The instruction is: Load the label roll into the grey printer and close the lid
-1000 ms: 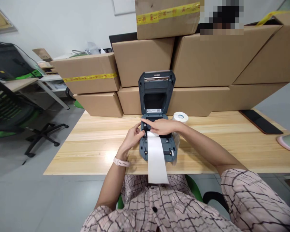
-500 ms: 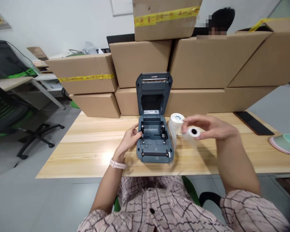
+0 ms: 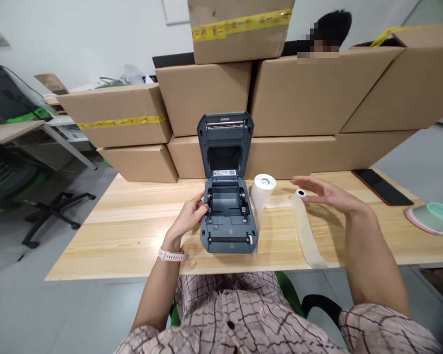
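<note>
A dark grey label printer (image 3: 229, 216) lies on the wooden table with its lid (image 3: 226, 142) raised and its inner bay showing no roll. My left hand (image 3: 188, 216) grips the printer's left side, thumb on the rim and fingers partly hidden. Right of the printer stands a thick white label roll (image 3: 265, 189), its loose strip trailing toward the front. Farther right, a small paper roll (image 3: 300, 194) with a dark core stands upright, and its pale strip (image 3: 307, 236) runs to the table's front edge. My right hand (image 3: 327, 194) is around the small roll's far side, fingers stretched and apart.
Stacked cardboard boxes (image 3: 295, 98) wall off the back of the table (image 3: 133, 236). A black phone (image 3: 382, 187) and a green-and-pink round item (image 3: 433, 218) lie at the right. Behind the boxes a person's head shows. An office chair (image 3: 55, 206) stands at left.
My right hand has set the small roll down on the table and loosened its fingers, and its strip now lies forward. The left hand stays at the printer. The view has shifted slightly.
</note>
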### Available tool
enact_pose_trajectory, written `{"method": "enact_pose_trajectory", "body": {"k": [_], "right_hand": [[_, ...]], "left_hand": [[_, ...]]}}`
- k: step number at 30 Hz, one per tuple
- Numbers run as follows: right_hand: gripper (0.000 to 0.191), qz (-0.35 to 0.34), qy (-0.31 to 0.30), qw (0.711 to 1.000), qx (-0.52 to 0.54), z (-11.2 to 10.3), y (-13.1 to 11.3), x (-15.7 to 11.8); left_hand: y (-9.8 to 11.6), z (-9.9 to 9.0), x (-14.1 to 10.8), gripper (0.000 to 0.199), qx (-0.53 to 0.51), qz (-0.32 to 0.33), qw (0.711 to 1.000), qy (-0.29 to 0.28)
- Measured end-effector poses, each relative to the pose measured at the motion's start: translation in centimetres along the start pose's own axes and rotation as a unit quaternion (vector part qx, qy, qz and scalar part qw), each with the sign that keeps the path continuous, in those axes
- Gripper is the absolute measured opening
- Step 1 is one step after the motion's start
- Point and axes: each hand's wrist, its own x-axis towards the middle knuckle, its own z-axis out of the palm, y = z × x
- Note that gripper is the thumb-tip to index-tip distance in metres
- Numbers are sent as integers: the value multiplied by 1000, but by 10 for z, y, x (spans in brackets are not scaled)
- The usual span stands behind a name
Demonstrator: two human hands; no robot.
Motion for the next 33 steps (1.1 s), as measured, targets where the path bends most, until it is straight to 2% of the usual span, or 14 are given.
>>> {"method": "enact_pose_trajectory", "body": {"k": [4, 8, 12, 15, 18, 21, 23, 25, 28, 31, 33], "right_hand": [[86, -46, 6, 999, -1, 6, -23, 19], [104, -17, -60, 998, -30, 34, -31, 62], [92, 6, -99, 994, -41, 57, -24, 89], [83, 2, -94, 995, -22, 62, -22, 89], [88, -17, -89, 996, 7, 60, -33, 78], [89, -62, -91, 993, 42, 63, -65, 66], [86, -112, -124, 986, 19, 74, -96, 61], [81, -159, -172, 969, -79, 93, -128, 62], [67, -177, -238, 915, -273, 125, -166, 72], [59, -163, -276, 862, -393, 149, -179, 86], [60, -147, -284, 841, -436, 158, -177, 94]], "left_hand": [[4, -2, 0, 58, 35, 15, 999, -8], [2, -2, 1, 57, 52, 16, 999, -4], [-2, 1, 1, 57, 42, 13, 999, 4], [-2, 2, 1, 57, 29, 13, 999, 5], [-2, 2, 0, 58, 25, 9, 1000, 2], [0, 2, -1, 58, 30, 15, 999, 4], [1, 1, -1, 57, 30, 18, 999, -1], [2, 1, -1, 57, 31, 12, 999, -8], [3, 1, -2, 58, 43, 0, 999, -7], [4, 1, -2, 59, 49, -4, 999, -5], [4, 1, -2, 60, 54, -2, 999, -7]]}}
